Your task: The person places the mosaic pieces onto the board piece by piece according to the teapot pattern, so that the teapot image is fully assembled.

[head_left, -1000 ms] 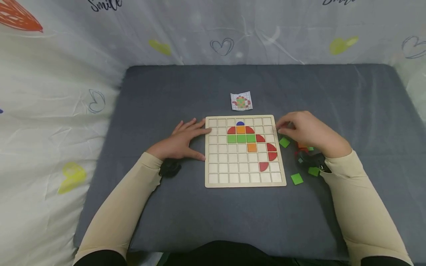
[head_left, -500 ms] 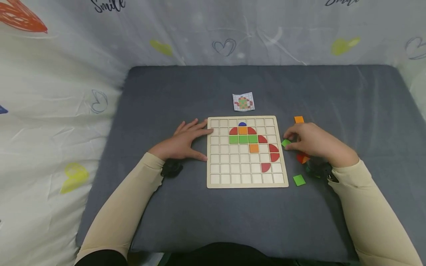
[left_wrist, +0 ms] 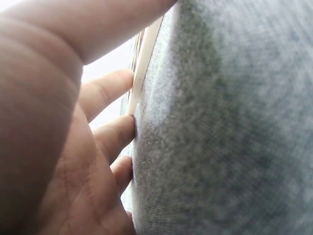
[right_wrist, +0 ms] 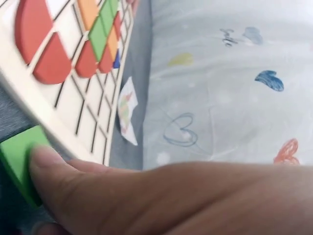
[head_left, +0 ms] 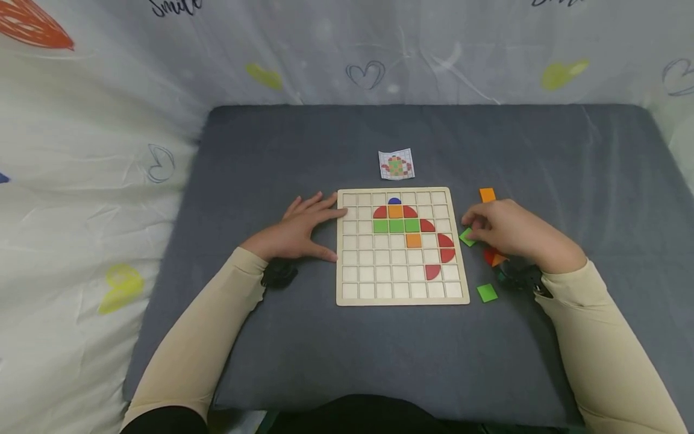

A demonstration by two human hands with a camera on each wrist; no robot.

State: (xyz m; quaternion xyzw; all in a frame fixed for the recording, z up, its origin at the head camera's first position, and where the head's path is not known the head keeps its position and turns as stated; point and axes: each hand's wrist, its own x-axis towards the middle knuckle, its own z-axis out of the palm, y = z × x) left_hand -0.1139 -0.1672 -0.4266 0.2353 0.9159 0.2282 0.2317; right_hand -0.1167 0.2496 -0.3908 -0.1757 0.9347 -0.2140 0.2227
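A wooden grid board point(head_left: 401, 302) lies on the table, with red quarter-round, green square, orange square and blue half-round pieces set in some cells. My left hand point(head_left: 295, 232) rests at its left edge, fingers spread and straight; the left wrist view shows fingertips against the board's side point(left_wrist: 143, 63). Just off the board's right edge, my right hand point(head_left: 501, 226) pinches a green square tile point(head_left: 466, 237). In the right wrist view the thumb lies on that green tile point(right_wrist: 22, 154); the other fingertips are mostly hidden.
Behind the board lies a small pattern card point(head_left: 396, 164). To the right are an orange piece point(head_left: 487, 194), a loose green tile point(head_left: 487, 293) and red and orange pieces point(head_left: 492, 257), partly hidden under the right hand. A printed curtain point(head_left: 434, 54) hangs behind the table.
My right hand has moved right and toward me, from the board's upper right edge to the green tile, uncovering the orange piece. The left hand stays at the board's edge.
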